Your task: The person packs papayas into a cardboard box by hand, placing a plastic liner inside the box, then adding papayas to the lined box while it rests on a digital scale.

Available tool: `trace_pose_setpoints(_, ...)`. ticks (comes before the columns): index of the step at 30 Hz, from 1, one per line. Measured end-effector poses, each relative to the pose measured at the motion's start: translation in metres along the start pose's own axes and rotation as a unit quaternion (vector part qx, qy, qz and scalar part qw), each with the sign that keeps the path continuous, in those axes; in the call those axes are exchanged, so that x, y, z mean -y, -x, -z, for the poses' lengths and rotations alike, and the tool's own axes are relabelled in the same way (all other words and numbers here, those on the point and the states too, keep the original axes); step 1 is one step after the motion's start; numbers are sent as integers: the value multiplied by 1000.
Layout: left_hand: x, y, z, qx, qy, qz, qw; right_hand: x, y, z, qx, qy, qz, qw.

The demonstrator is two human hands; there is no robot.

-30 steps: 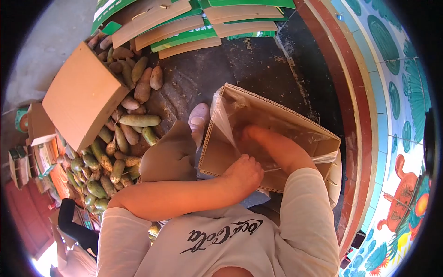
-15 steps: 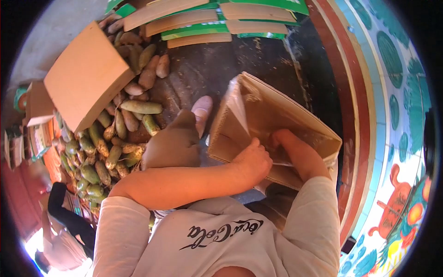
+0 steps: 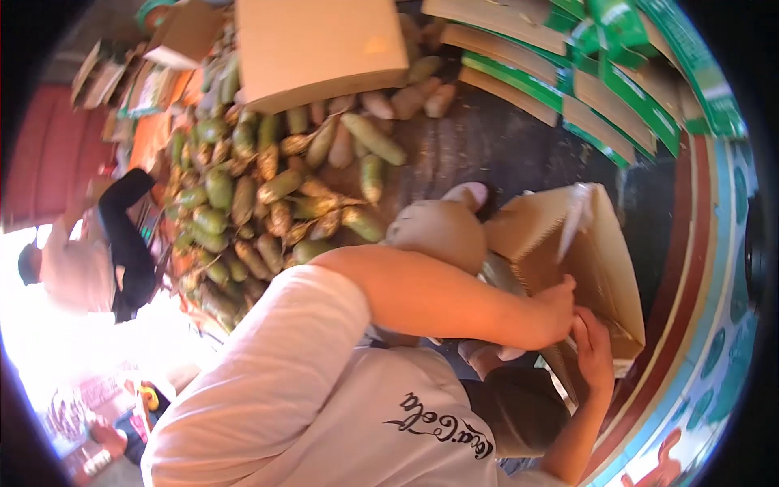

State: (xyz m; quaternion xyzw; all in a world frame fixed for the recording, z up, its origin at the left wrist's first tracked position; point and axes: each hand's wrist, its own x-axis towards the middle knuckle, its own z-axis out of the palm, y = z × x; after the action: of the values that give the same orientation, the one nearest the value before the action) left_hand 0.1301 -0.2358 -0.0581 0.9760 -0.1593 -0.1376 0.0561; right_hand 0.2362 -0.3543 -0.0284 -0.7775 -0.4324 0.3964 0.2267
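Note:
An open cardboard box (image 3: 604, 260) stands tilted in front of me, with clear plastic (image 3: 578, 213) along its inner corner. My left hand (image 3: 553, 315) reaches across my body to the box's near rim, fingers curled closed on it. Beside it, my right hand (image 3: 594, 349) is at the same rim, its fingers bent and close together, almost touching the left hand. What lies between the fingertips is too small to make out. To the left, a large heap of green radishes (image 3: 219, 188), some soil-covered, lies on the floor.
A closed cardboard box (image 3: 320, 49) rests on the heap. Flattened green and brown cartons (image 3: 519, 77) are stacked at the far right. A painted tile wall (image 3: 706, 365) runs along my right. Another person (image 3: 85, 260) is bent over at the far left.
My view has swung right, so the heap and box sit differently in it. My right hand has come out of the box to its near rim, beside my left hand.

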Motion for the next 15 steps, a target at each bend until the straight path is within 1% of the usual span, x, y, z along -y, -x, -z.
trace_pose_setpoints(1, 3, 5, 2, -3, 10, -3, 1000, 0, 10, -8, -48, -33, 23, 998)
trace_pose_setpoints(3, 7, 18, 16, -14, 31, -13, 999, 15, 24, -31, -92, -43, 50, 994)
trace_pose_setpoints(4, 6, 27, 20, -38, 26, 2, 999, 20, 31, -39, -120, -48, 60, 990)
trace_pose_setpoints(6, 2, 43, 27, -87, 13, 28, 996, 3, 43, -45, -89, 19, 39, 995)
trace_pose_setpoints(7, 3, 56, 29, -184, 31, 48, 981, -1, 45, -51, -72, 51, 29, 996)
trace_pose_setpoints(8, 5, 72, 28, -281, 47, 68, 956, -3, 45, -56, -79, 66, 37, 994)
trace_pose_setpoints(9, 8, 90, 27, -377, 59, 86, 920, -3, 44, -60, -86, 83, 45, 992)
trace_pose_setpoints(10, 14, 113, 24, -447, 73, 108, 885, -3, 43, -64, -95, 99, 51, 989)
trace_pose_setpoints(11, 22, 141, 20, -513, 87, 127, 844, -5, 43, -68, -133, 196, 101, 966)
trace_pose_setpoints(13, 44, 200, -1, -498, 202, 185, 823, 11, 39, -73, -160, 252, 133, 945)
trace_pose_setpoints(14, 52, 224, -26, -554, 186, 214, 783, 16, 38, -76, -173, 278, 148, 933)
trace_pose_setpoints(15, 56, 251, -52, -531, 195, 287, 773, 16, 38, -78, -184, 292, 149, 927)
